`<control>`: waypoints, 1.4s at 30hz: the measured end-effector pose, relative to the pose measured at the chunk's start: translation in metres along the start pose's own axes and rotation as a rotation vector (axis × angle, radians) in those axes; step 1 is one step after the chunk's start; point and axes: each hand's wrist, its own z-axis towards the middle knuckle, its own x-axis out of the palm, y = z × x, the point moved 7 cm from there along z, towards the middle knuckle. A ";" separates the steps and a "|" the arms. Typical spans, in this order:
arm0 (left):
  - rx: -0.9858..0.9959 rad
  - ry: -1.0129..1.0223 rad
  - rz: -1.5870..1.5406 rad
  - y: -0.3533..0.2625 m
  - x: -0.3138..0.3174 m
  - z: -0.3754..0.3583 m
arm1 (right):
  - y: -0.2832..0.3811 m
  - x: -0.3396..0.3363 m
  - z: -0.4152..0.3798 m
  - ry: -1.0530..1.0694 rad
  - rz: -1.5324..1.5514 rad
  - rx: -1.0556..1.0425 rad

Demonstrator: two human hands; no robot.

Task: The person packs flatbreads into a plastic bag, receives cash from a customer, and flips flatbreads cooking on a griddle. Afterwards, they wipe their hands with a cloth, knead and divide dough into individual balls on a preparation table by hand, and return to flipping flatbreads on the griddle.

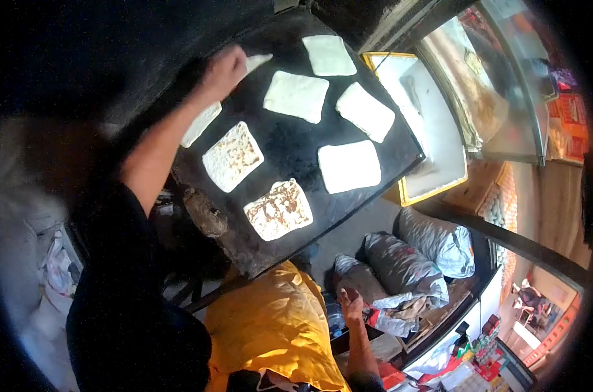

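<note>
Several square flatbreads lie on a dark griddle. Two, a speckled one and a more browned one, show brown spots; others, such as the pale flatbread, are white. At the griddle's far left, my left hand has its fingers closed at the edge of a partly hidden pale flatbread. Below it another pale piece is partly covered by my forearm. Off the griddle, at the lower middle, my right hand is held with curled fingers; whether anything is in them is too small to tell.
A white box with a yellow rim stands against the griddle's right side. Stuffed grey sacks lie below it. A yellow cloth covers my front. Glass panels are at the upper right, and a person is far off.
</note>
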 end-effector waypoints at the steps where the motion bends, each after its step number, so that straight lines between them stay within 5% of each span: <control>1: -0.050 -0.043 -0.065 0.007 -0.016 0.013 | 0.008 0.000 -0.002 -0.028 0.031 0.014; 3: -0.263 -0.106 -0.155 0.039 -0.040 0.035 | 0.008 0.003 0.002 -0.050 0.064 0.018; 7: -0.386 -0.142 -0.178 0.168 -0.036 0.031 | 0.022 -0.003 0.004 -0.077 0.131 -0.052; 10: -0.560 -0.207 0.055 0.178 -0.033 0.002 | 0.049 -0.003 -0.007 -0.054 0.104 -0.039; 15: -0.392 0.048 -0.045 0.070 0.026 -0.013 | 0.042 0.001 -0.011 -0.053 0.069 -0.046; 17: -0.520 0.339 0.060 0.019 0.057 -0.024 | 0.041 0.001 -0.012 -0.050 0.067 -0.069; 20: -0.523 0.510 0.175 -0.014 0.085 -0.031 | 0.032 0.001 -0.012 -0.083 0.079 -0.040; 24: -0.558 0.377 0.127 -0.006 0.108 -0.026 | 0.022 0.001 -0.013 -0.106 0.120 -0.024; 26: -0.599 0.084 -0.309 0.005 0.109 -0.014 | 0.011 0.000 -0.006 -0.078 -0.096 -0.075; 27: -0.531 -0.083 -0.404 -0.007 0.091 0.002 | 0.012 -0.001 -0.006 -0.081 -0.092 -0.075; 31: -0.123 -0.194 -0.339 -0.059 0.023 0.056 | 0.013 0.001 -0.013 -0.084 0.000 0.007; 35: 0.086 0.132 -0.036 -0.077 0.035 0.059 | 0.016 0.002 -0.014 -0.121 0.164 0.060; 38: 0.053 0.207 -0.179 -0.076 0.066 0.026 | 0.022 0.003 -0.013 -0.115 0.143 0.054; 42: 0.157 0.374 -0.145 -0.167 0.105 -0.050 | 0.016 0.006 -0.002 -0.097 0.103 0.093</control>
